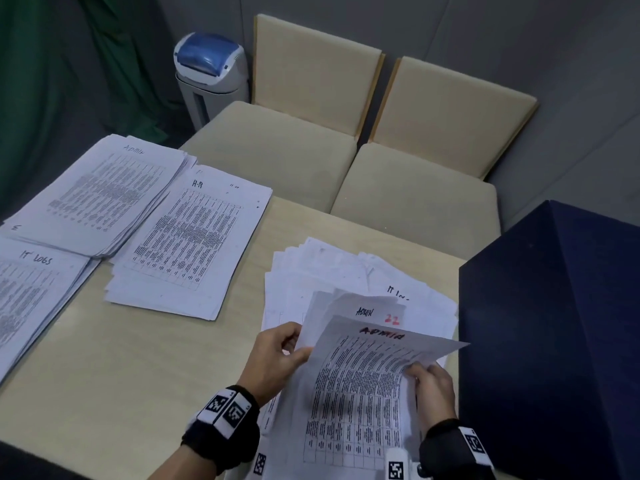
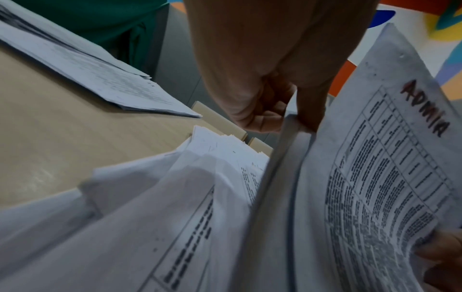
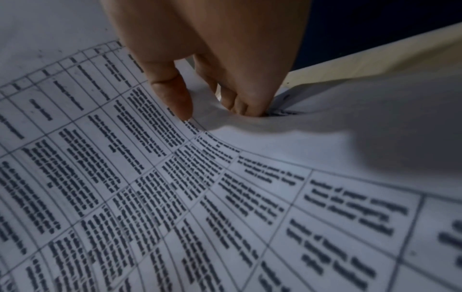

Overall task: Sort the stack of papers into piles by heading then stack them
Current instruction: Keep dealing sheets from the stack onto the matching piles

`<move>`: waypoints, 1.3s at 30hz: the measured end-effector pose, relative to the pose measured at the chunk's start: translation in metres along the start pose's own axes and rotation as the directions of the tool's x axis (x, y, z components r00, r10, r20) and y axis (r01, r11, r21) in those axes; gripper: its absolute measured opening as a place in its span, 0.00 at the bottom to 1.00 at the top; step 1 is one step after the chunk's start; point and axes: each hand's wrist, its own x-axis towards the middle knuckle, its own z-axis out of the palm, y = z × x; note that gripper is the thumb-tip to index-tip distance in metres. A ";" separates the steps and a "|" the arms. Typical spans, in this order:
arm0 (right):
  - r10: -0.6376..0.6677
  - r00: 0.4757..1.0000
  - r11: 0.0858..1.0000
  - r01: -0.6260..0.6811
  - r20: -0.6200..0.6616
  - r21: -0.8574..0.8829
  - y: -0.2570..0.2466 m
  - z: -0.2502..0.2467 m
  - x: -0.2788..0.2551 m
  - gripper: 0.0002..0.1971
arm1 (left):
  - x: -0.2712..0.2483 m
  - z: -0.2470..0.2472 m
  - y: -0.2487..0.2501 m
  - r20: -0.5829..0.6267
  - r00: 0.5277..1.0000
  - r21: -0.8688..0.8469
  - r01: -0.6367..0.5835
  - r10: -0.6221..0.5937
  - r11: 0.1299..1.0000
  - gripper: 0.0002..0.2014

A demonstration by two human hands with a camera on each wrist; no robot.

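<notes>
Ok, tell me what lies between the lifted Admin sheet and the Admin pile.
Nothing blocks it. The Admin sheet is held aloft; the route to the Admin pile passes over bare table and the flat H-R pile.

lifted admin sheet (image 1: pixel 360 382) curls above the fanned unsorted stack (image 1: pixel 346 271); three sorted piles (image 1: pixel 180 237) left.

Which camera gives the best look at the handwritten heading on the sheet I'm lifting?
The left wrist view: the red-and-black ADMIN heading on the lifted white printed sheet is large and close. The head view shows it smaller; the right wrist view shows only the sheet's table text.
</notes>
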 end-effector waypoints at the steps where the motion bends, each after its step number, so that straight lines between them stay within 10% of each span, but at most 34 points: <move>1: 0.008 1.000 1.000 -0.008 0.003 0.004 0.000 0.000 0.002 0.05 | 0.000 0.000 -0.001 -0.007 1.000 -0.008 0.005 -0.006 1.000 0.08; 9: -0.002 0.998 1.000 0.003 0.066 -0.020 0.001 0.006 0.003 0.08 | 0.009 0.003 -0.028 -0.304 0.950 0.445 0.206 -0.069 0.872 0.26; 18: 0.008 0.999 0.999 -0.007 0.032 -0.045 0.011 -0.001 0.006 0.11 | 0.079 0.002 -0.021 -0.075 0.979 0.479 0.202 -0.190 0.854 0.20; 35: 0.034 0.996 0.993 -0.025 0.082 -0.113 0.029 -0.001 0.011 0.04 | 0.084 0.012 -0.031 -0.021 0.963 0.669 0.212 -0.267 0.713 0.11; 39: 0.008 0.997 0.999 -0.003 0.082 -0.054 0.022 -0.004 0.004 0.05 | 0.065 0.008 -0.014 -0.013 0.995 0.415 0.097 -0.101 0.904 0.16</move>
